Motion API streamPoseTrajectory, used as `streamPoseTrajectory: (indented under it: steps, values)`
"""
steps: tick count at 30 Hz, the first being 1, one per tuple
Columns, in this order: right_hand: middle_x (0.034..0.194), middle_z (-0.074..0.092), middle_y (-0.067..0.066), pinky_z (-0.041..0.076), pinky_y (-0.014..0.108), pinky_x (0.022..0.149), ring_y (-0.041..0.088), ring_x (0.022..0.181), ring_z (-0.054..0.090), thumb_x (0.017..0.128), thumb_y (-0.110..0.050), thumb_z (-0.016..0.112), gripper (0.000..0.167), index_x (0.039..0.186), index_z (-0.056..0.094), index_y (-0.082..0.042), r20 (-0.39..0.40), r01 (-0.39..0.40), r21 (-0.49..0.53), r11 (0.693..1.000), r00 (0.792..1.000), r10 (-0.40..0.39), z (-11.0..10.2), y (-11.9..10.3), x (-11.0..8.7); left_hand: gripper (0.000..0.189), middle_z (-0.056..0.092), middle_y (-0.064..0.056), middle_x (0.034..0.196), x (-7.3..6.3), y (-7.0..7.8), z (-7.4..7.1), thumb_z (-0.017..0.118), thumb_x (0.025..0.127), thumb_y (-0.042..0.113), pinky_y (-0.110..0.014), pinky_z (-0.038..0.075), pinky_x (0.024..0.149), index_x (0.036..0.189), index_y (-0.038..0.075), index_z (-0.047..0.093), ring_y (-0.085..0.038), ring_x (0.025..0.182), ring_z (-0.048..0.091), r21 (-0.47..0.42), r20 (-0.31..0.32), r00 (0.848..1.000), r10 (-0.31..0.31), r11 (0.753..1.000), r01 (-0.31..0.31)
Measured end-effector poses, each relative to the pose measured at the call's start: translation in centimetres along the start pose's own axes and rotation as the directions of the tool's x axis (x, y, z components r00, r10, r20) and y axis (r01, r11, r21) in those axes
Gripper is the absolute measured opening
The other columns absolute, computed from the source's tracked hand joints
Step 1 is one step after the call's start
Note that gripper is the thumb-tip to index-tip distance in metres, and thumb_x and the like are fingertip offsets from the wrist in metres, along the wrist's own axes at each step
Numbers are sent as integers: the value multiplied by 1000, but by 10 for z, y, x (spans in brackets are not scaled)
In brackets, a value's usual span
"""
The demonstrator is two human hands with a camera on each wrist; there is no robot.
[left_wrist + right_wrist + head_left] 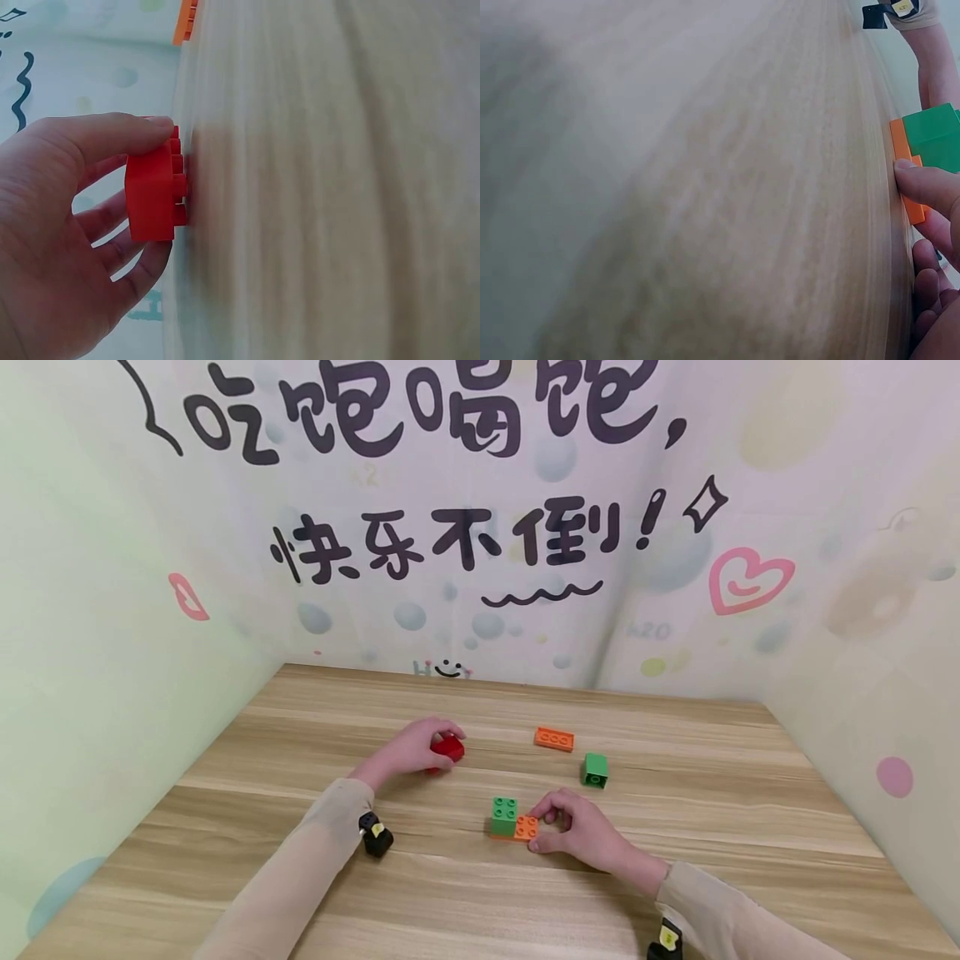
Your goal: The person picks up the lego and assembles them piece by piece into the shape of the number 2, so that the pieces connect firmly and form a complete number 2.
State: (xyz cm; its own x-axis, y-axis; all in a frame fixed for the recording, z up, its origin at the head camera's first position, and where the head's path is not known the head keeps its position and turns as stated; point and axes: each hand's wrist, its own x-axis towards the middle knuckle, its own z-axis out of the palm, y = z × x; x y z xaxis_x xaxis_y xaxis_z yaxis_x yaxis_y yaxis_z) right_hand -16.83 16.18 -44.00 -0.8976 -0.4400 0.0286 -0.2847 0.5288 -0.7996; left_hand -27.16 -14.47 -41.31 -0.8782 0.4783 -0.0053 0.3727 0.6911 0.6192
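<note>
My left hand [411, 747] grips a red toy building brick [451, 747] toward the left of the table. In the left wrist view the thumb lies along one end of the red brick [150, 196] and the fingers curl round its far side, with its studs toward the tabletop. My right hand [588, 833] pinches the right end of a flat orange brick [527, 829] between thumb and fingers. A green brick [504, 819] with studs up sits on the orange brick's left half. The right wrist view shows the thumb on the orange brick's edge, beside the green brick [934, 139].
Beyond my right hand, a loose green brick [596, 770] lies with its hollow side toward me. Another flat orange brick [554, 739] lies farther back, hollow side showing. The wooden table [675, 735] meets a printed cloth wall [420, 635] at the back and sides.
</note>
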Motion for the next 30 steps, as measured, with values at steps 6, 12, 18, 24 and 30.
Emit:
streamPoseTrajectory:
  steps: [6,12,18,24,30]
  values:
    - [94,56,9,34,20,66,14,78,42,76,-22,85,31,101,69,-13,-2,0,19,1000,1000,0,0,-1,-1,42,65,-10,117,-1,4,-4,74,86,11,-36,54,86,126,9,63,-22,99,60,-7,-23,1000,13,1000,-13]
    - [93,56,9,34,20,66,14,78,42,76,-23,85,31,101,69,-13,0,1,7,1000,1000,-1,0,-1,-1,37,66,-9,113,0,8,-8,74,87,10,-28,53,75,122,8,64,-19,92,60,-14,-62,997,38,999,-39]
    - [93,56,9,35,20,66,15,78,42,76,-23,85,31,101,69,-13,-1,8,1,1000,1000,-8,0,-2,-1,32,68,-7,111,-1,13,-13,74,87,11,-31,53,81,118,11,66,-20,96,61,-20,-77,994,74,997,-76]
    - [93,56,8,35,20,66,14,78,42,76,-23,85,31,100,69,-14,-2,9,2,1000,1000,-9,0,-2,-1,34,68,-5,109,-1,17,-15,74,88,11,-34,53,84,121,12,65,-20,96,61,14,-73,991,114,993,-113]
    - [93,56,8,34,21,67,15,79,43,76,-24,85,30,100,69,-14,-1,2,-7,1000,1000,-2,-1,-2,-1,36,65,-6,113,-1,22,-18,72,88,9,-41,52,89,124,11,65,-22,99,61,34,-61,987,148,989,-146]
